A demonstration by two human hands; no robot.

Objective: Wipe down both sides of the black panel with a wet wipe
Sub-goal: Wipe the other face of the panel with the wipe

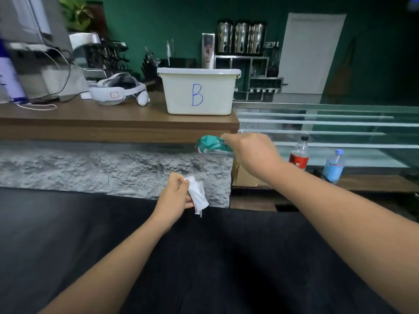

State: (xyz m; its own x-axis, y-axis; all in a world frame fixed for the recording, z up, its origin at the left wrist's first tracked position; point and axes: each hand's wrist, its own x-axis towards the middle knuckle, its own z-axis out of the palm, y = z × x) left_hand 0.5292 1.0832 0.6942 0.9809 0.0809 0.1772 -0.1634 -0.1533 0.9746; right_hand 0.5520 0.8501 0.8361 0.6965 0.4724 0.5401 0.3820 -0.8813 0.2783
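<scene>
A wide black panel (68, 234) fills the lower part of the head view, lying flat under both my arms. My left hand (175, 198) is shut on a crumpled white wet wipe (198, 197), held just above the panel's far edge. My right hand (251, 152) reaches forward and grips a green wet wipe pack (212, 145), held in the air in front of the wooden counter's edge. The pack is partly hidden by my fingers.
A white bin marked B (199, 92) stands on the wooden counter (90, 118), with a white headset (118, 91) to its left. A grey stone wall (90, 166) rises behind the panel. Two bottles (299, 155) (333, 165) stand at the right by glass shelves.
</scene>
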